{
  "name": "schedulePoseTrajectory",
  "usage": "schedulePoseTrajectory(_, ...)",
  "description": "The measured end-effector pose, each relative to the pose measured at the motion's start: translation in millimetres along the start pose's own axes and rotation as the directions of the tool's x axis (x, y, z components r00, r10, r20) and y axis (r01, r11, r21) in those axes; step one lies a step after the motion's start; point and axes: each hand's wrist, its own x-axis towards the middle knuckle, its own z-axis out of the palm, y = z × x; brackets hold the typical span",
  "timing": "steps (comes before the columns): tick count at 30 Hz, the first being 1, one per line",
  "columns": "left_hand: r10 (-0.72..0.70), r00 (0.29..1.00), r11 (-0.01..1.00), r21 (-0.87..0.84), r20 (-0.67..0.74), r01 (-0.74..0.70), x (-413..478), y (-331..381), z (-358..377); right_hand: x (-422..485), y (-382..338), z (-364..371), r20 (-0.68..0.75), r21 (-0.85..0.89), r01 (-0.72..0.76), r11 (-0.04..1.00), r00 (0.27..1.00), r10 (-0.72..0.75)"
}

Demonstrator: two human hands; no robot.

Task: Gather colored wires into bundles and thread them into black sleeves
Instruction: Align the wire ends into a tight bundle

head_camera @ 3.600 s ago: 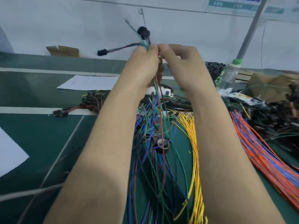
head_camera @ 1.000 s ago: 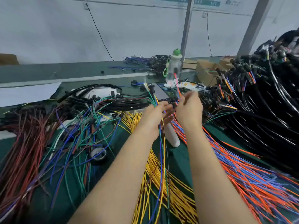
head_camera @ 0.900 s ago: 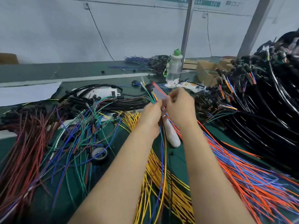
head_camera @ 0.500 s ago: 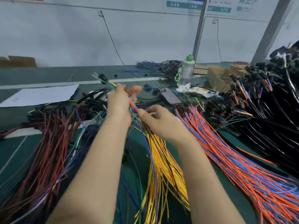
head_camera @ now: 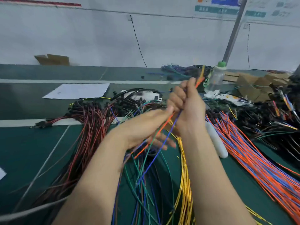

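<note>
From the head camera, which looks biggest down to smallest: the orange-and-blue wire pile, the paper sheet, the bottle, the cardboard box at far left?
1. orange-and-blue wire pile
2. paper sheet
3. bottle and cardboard box: about alike, unranked

The widest bare stretch of the green table [head_camera: 24, 151] lies at the near left, ending where the red-and-dark wires [head_camera: 87, 135] fan out. The far strip behind the paper sheet [head_camera: 78, 90] looks passable too, though blur hides small parts. In the middle, green and blue wires [head_camera: 142, 192] and yellow wires [head_camera: 185, 184] cover the surface, and strands [head_camera: 151, 160] hanging from the right hand [head_camera: 186, 108] cross above them. On the right, a white tube [head_camera: 215, 142], orange-and-blue wires [head_camera: 259, 168] and black harnesses [head_camera: 276, 114] crowd the surface.
</note>
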Motion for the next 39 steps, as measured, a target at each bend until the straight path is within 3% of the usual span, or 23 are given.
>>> schedulePoseTrajectory(3, 0.033, 0.996, 0.998, 0.043, 0.082, -0.037, 2.8, -13.5, -1.7, 9.1, -13.4, -19.5, -0.074, 0.020, 0.115, 0.993, 0.991, -0.114)
schedulePoseTrajectory(6, 0.037, 0.998, 0.999, -0.027, 0.059, -0.036, 17.5, -19.6, -2.6, 14.3, -22.1, -40.1, -0.140, 0.026, 0.203, 0.979, 0.970, -0.198)
schedulePoseTrajectory(8, 0.034, 0.999, 0.998, -0.055, 0.005, -0.034, 28.1, -24.1, -0.7, 14.7, -21.1, -51.4, -0.097, 0.097, 0.165, 0.981, 0.983, -0.156)
schedulePoseTrajectory(11, 0.029, 0.998, 0.999, -0.038, -0.052, -0.031, 40.1, -37.2, 1.3, 14.0, -10.0, -63.2, -0.008, 0.105, -0.071, 0.992, 0.997, 0.072)
schedulePoseTrajectory(13, -0.011, 0.999, 0.999, -0.052, -0.034, 0.010, 43.7, -46.8, -2.7, 16.6, -1.4, -69.1, -0.045, 0.070, -0.152, 0.986, 0.987, 0.155)
schedulePoseTrajectory(18, -0.102, 0.995, 0.990, -0.099, -0.003, 0.101, 40.0, -62.1, -24.2, 25.0, -1.5, -80.7, -0.190, 0.124, -0.018, 0.992, 0.981, 0.042)
schedulePoseTrajectory(22, -0.104, 0.986, 0.980, -0.181, -0.132, 0.079, 43.3, -64.6, -21.8, 22.6, 17.1, -74.7, -0.206, 0.101, -0.074, 0.992, 0.974, 0.093)
schedulePoseTrajectory(27, -0.162, 0.954, 0.984, -0.112, -0.252, 0.137, 50.6, -66.3, -13.7, 18.5, 35.0, -71.2, -0.260, 0.079, -0.109, 0.991, 0.957, 0.126)
schedulePoseTrajectory(35, 0.038, 0.979, 0.991, 0.135, -0.199, -0.011, 45.7, -64.8, -16.7, 20.4, 19.0, -76.2, -0.308, 0.095, 0.058, 0.994, 0.951, -0.026)
schedulePoseTrajectory(39, 0.072, 0.971, 0.986, 0.163, -0.227, -0.035, 46.6, -61.8, -14.2, 19.4, 15.9, -74.7, -0.320, 0.127, 0.113, 0.986, 0.945, -0.067)
